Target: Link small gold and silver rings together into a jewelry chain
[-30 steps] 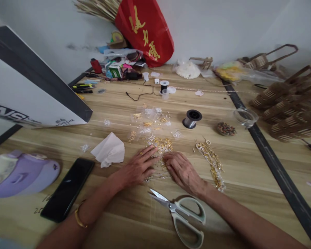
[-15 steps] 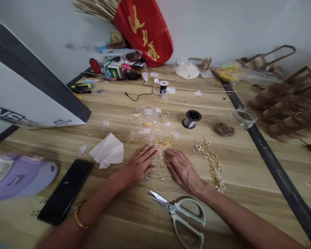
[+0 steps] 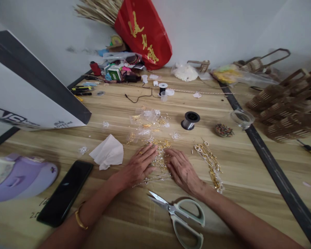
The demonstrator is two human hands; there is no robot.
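Observation:
A loose heap of small gold and silver jewelry findings [image 3: 160, 155] lies on the wooden table between both hands. My left hand [image 3: 137, 165] rests palm down on the heap's left side, fingers stretched out. On the opposite side, my right hand [image 3: 184, 170] is cupped against the heap, its fingers loosely bent and partly hidden. Neither hand visibly grips anything. A thin silver chain [image 3: 158, 178] runs between the wrists. Nearer to me lie scissors [image 3: 172, 208] with pale green handles, blades slightly apart. Gold and silver chains [image 3: 211, 165] lie bundled right of my right hand.
Small bags of findings [image 3: 145, 126] lie beyond the heap. A wire spool [image 3: 190, 121], a bead cluster [image 3: 224, 130] and a clear round container [image 3: 242, 119] stand rightward. Leftward are a white tissue [image 3: 108, 152], a black phone [image 3: 65, 193] and a large box [image 3: 38, 93].
The view has shifted slightly. Both hands stay at the heap in nearly the same pose, and more of the silver chain's left end shows beside my left wrist.

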